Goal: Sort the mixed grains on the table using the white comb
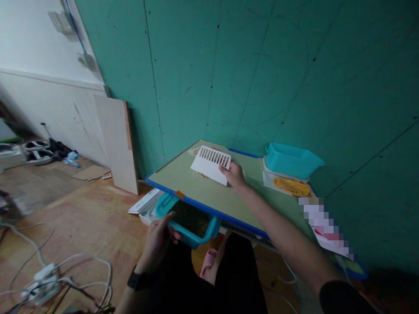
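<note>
The right hand [234, 174] reaches across the green table [209, 192] and pinches the near corner of a white slotted scraper [210, 164], its blade tilted over a scatter of tan grains [198, 174] lying at the table's far left corner. The left hand [159, 242] is curled around the near rim of a teal tray [188, 220] filled with dark green beans [190, 216]; the tray is held just below the table's blue front edge, partly tucked under it.

On the table's right side, well apart from the scraper, sit an upturned teal tray [291, 160] and a white tray with yellow grains [293, 186]. A white lid [145, 201] lies on the wooden floor beside the held tray.

The risk appears twofold. The held tray has support on one side only, so a slack grip could tip it and pour beans over the lap and floor. The scraper is gripped by a corner alone; it could twist and let grains slip past its ends or through the slots, off the table edge.
</note>
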`<action>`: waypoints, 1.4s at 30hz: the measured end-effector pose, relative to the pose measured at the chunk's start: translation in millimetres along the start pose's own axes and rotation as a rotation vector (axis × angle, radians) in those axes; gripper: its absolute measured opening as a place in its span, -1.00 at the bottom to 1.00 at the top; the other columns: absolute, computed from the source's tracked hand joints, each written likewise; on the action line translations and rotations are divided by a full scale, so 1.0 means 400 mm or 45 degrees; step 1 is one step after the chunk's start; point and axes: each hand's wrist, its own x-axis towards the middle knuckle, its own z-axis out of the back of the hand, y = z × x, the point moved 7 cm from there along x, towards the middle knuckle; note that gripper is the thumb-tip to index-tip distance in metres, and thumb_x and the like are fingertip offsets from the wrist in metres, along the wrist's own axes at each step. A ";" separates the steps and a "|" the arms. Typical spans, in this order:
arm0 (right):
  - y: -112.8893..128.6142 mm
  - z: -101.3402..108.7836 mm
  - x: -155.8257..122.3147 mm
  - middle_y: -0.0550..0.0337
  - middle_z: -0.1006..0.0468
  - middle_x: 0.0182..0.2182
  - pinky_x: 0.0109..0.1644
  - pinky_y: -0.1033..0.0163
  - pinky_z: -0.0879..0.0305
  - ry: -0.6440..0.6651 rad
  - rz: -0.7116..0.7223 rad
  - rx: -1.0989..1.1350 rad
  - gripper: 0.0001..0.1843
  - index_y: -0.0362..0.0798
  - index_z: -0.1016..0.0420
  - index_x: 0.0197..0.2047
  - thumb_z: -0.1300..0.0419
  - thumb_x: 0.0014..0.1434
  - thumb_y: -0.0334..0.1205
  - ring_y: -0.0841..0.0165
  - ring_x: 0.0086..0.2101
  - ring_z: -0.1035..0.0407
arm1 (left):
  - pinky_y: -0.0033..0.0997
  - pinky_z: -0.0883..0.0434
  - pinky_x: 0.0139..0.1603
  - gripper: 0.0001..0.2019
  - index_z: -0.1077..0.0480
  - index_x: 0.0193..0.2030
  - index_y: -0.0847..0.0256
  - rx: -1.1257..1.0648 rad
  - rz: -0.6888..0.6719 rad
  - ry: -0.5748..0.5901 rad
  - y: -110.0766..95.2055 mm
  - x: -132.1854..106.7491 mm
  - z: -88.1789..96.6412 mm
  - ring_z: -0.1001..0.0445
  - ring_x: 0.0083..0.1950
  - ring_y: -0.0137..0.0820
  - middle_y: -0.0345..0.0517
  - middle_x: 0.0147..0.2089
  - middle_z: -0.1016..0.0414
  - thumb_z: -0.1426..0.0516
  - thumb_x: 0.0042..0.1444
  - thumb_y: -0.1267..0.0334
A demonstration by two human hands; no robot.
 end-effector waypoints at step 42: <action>0.004 -0.050 -0.043 0.04 -0.71 -0.29 -0.33 0.24 -0.44 0.111 -0.230 0.300 -0.73 -0.10 -0.59 -0.26 -0.41 0.00 -0.13 0.24 -0.33 -0.57 | -0.49 -0.34 -0.68 -0.57 -0.45 -0.73 0.17 0.010 0.023 -0.008 -0.009 -0.006 0.007 -0.37 -0.72 -0.44 -0.11 -0.74 -0.46 -0.31 0.01 -0.03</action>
